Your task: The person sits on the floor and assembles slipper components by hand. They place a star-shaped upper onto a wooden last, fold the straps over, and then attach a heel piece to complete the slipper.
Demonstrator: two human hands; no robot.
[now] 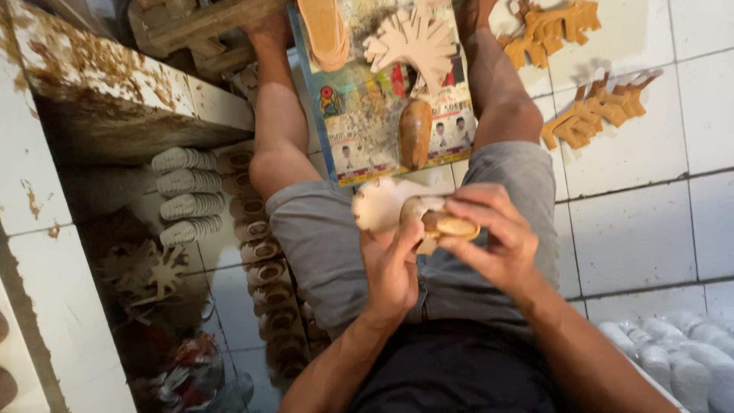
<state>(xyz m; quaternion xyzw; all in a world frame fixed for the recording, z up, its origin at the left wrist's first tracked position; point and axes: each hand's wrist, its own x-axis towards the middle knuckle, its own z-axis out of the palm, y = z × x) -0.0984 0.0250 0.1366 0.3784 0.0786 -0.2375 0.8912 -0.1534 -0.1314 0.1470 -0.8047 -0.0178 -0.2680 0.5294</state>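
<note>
I sit with my knees apart over a tiled floor. My left hand (pixel 392 269) grips a pale flat wooden cut-out (pixel 380 203) from below, thumb up against it. My right hand (pixel 493 232) pinches a small rounded tan wooden piece (pixel 451 226) and presses it against the cut-out. Both hands meet above my lap, over my grey shorts (pixel 321 245). On a printed sheet (pixel 367 122) between my legs lie a spiky pale wooden cut-out (pixel 413 42), an oval brown wooden piece (pixel 415 131) and a tan oval piece (pixel 325 30).
Orange-brown wooden cut-outs (pixel 589 115) lie on the white tiles at upper right, more of them (pixel 550 27) at the top. Rows of ribbed pale pieces (pixel 183 195) and brown carved pieces (pixel 264 260) line the floor at left. A worn wooden bench (pixel 115 92) stands upper left. White wrapped bundles (pixel 673 352) sit lower right.
</note>
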